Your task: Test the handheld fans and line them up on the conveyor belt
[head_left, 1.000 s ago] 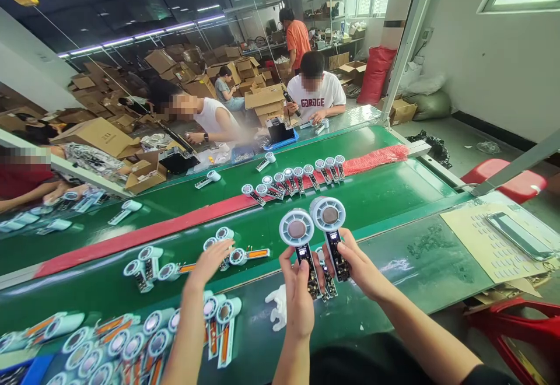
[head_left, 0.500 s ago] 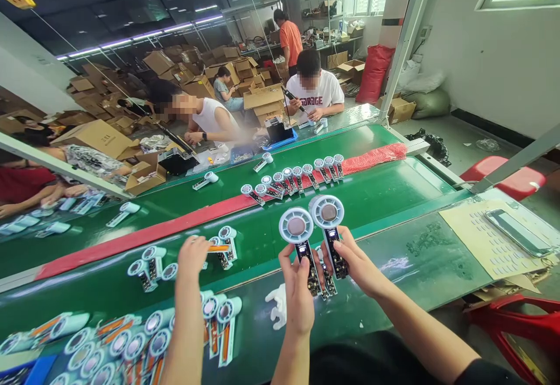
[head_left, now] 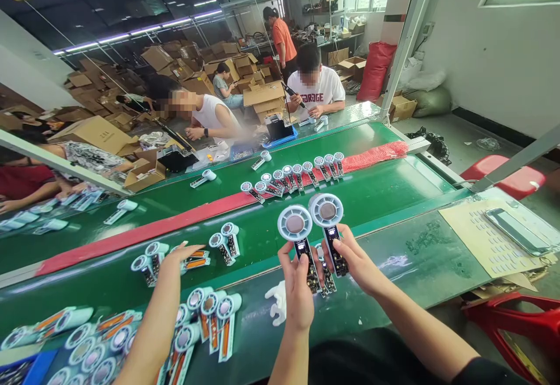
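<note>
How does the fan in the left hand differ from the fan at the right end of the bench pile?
The held fan shows a dark board and lit display; the pile fan shows an orange strip. The held fan is raised in the left hand; the pile fan lies on the bench. Both have round, pale, spoked heads.

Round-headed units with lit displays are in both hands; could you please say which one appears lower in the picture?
The left unit, in the left hand; the right unit, in the right hand, appears higher.
</note>
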A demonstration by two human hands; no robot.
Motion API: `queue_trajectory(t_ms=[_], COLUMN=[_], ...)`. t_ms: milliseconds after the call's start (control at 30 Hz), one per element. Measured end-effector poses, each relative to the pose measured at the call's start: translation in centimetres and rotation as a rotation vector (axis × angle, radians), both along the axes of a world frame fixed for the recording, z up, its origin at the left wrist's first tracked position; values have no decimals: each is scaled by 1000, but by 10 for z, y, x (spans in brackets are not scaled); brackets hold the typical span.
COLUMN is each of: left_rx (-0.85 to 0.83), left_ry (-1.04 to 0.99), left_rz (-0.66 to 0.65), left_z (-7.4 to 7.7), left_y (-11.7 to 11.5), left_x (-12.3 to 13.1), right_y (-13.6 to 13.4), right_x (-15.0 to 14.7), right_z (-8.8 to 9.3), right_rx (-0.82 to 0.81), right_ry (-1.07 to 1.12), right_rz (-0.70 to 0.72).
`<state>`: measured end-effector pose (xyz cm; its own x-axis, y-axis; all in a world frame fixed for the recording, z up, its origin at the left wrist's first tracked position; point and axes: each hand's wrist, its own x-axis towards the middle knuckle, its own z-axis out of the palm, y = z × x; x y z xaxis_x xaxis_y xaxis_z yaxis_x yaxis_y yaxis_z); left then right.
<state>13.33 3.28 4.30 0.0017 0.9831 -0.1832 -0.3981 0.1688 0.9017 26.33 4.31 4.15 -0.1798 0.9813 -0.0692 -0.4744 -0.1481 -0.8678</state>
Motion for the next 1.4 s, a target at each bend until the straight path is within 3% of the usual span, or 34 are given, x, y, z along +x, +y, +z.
queue_trajectory(t_ms=[367, 767, 1067, 1400], left_rx=[-46, 13, 28, 78], left_ry=[4, -17, 52, 127], left_rz=[28, -1, -54, -2], left_z=[-2, 1, -8, -8], left_y=[0, -2, -6, -5], left_x=[-1, 1, -4, -5], right_y=[-1, -3, -7, -11], right_x=[2, 3, 2, 4], right_z=[-2, -3, 2, 7], right_rx=[-47, -10, 78, 64], right_ry=[34, 44, 28, 45], right_rz=[0, 0, -10, -5])
